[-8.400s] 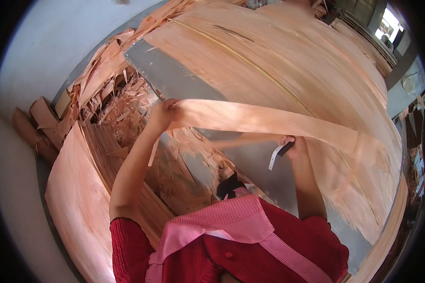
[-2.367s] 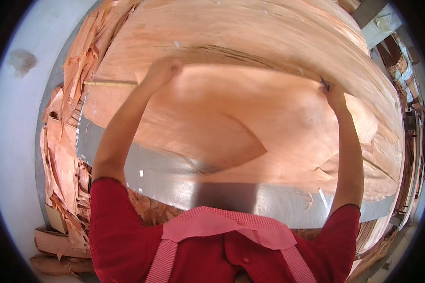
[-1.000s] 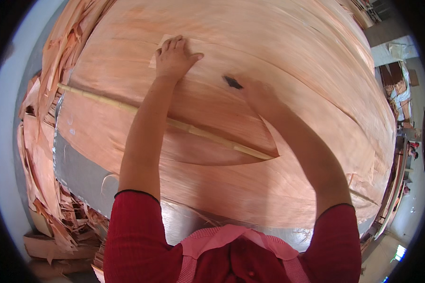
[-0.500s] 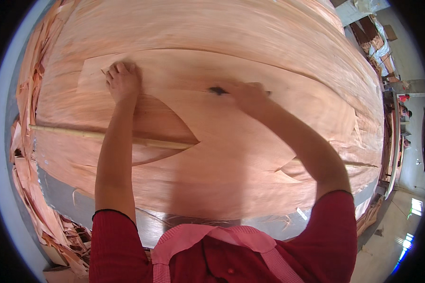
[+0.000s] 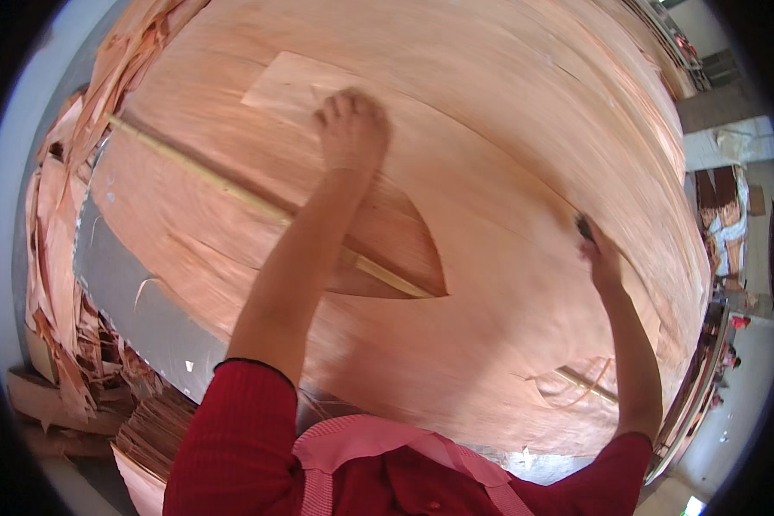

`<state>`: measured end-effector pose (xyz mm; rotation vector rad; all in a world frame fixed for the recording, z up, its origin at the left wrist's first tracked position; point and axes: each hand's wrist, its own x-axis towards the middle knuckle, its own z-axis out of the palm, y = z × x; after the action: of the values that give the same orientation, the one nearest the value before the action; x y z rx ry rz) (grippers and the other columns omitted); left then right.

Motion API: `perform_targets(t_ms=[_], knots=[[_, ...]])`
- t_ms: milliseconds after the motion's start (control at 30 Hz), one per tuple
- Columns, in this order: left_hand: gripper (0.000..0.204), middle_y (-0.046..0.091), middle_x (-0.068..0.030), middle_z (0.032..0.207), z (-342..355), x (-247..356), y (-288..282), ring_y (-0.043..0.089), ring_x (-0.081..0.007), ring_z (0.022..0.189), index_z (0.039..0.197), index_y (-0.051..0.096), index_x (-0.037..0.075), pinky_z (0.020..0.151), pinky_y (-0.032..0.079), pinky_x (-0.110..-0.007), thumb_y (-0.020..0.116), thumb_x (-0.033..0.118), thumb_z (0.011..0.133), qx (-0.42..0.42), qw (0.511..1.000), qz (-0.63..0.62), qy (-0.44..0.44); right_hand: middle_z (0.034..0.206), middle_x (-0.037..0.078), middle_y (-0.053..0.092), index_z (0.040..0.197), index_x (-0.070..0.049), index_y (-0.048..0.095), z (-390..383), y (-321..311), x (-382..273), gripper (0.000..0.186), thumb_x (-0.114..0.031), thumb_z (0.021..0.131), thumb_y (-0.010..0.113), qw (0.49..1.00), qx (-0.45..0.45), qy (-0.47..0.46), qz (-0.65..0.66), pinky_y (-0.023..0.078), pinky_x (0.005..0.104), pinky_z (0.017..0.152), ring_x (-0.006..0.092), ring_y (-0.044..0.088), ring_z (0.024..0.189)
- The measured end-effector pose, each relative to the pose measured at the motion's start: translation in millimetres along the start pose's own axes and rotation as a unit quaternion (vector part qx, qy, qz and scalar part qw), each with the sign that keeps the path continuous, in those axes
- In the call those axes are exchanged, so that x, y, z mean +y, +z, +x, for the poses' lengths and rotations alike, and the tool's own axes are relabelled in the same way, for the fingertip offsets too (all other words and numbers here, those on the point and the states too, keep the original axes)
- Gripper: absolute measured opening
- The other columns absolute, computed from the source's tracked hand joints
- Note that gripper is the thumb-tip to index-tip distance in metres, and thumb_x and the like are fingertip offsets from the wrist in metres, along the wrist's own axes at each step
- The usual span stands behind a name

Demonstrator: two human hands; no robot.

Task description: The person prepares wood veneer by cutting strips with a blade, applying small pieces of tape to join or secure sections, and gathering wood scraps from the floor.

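My left hand [image 5: 354, 129] rests palm-down near the left end of a long pale wood veneer sheet [image 5: 490, 198], its fingers slightly bent and apart. Farther right, my right hand [image 5: 606, 258] is closed around a small dark tool [image 5: 585, 226] at the sheet's far edge; the grip hides most of it, so its exact kind is unclear. Between my arms, a pointed opening [image 5: 400, 228] in the sheet shows darker veneer below. A thin pale stick [image 5: 202, 178] runs under my left forearm and ends near that opening's tip.
Torn veneer strips [image 5: 56, 224] hang along the left side. A grey tabletop edge [image 5: 146, 292] shows near left, above a stack of veneer [image 5: 159, 430]. Another stick [image 5: 585, 384] lies by my right forearm. Shelving and wrapped material [image 5: 731, 215] stand far right.
My view has turned, so the sheet now slants down to the right. My right hand has moved right along the sheet with the dark tool; my left hand stays near its left end.
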<state>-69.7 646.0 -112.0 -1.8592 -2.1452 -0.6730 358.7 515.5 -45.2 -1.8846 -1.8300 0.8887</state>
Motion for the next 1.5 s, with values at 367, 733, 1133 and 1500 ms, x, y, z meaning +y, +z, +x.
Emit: perform_targets(t_ms=[367,733,1133,1500], knots=[[0.048,0.046,-0.0151,0.108,1.7,-8.5,7.8,0.036,-0.0324,0.107,0.104,0.049,-0.005,0.09,0.029,-0.044,0.056,0.032,0.074,0.045,0.994,-0.081,-0.053,0.094,0.01,0.061,0.114,-0.023,0.055,240.0,242.3,-319.6,0.035,-0.015,0.08,0.054,0.926,-0.093,-0.263,-0.254,0.045,0.0316,0.07,0.0229,0.058,0.082],[0.058,0.043,-0.016,0.118,-0.5,-4.7,-2.4,0.035,-0.0349,0.111,0.115,0.047,0.007,0.092,0.028,-0.048,0.058,0.045,0.073,0.002,0.998,-0.06,-0.024,0.091,0.009,0.061,0.104,-0.017,0.059,193.2,186.9,-218.9,0.025,-0.013,0.082,0.047,0.916,0.056,-0.291,-0.27,0.046,0.0373,0.069,0.0276,0.059,0.082],[0.043,0.046,-0.0142,0.116,12.9,8.4,-5.8,0.043,-0.029,0.108,0.112,0.05,0.003,0.09,0.036,-0.045,0.047,0.036,0.084,-0.095,0.983,0.043,0.15,0.116,0.0,0.053,0.106,-0.02,0.058,134.0,127.1,-115.6,0.029,-0.012,0.082,0.044,0.932,0.106,-0.19,-0.291,0.044,0.0402,0.082,0.0233,0.052,0.104],[0.074,0.016,-0.014,0.142,-33.6,90.0,-10.5,0.01,-0.0316,0.132,0.134,0.021,0.001,0.103,0.007,-0.054,0.037,0.053,0.085,-0.22,0.968,-0.01,0.124,0.116,0.001,0.053,0.112,-0.024,0.054,108.9,96.5,-125.5,0.03,-0.019,0.084,0.043,0.912,0.055,-0.084,-0.398,0.042,0.0447,0.082,0.0216,0.052,0.105]])
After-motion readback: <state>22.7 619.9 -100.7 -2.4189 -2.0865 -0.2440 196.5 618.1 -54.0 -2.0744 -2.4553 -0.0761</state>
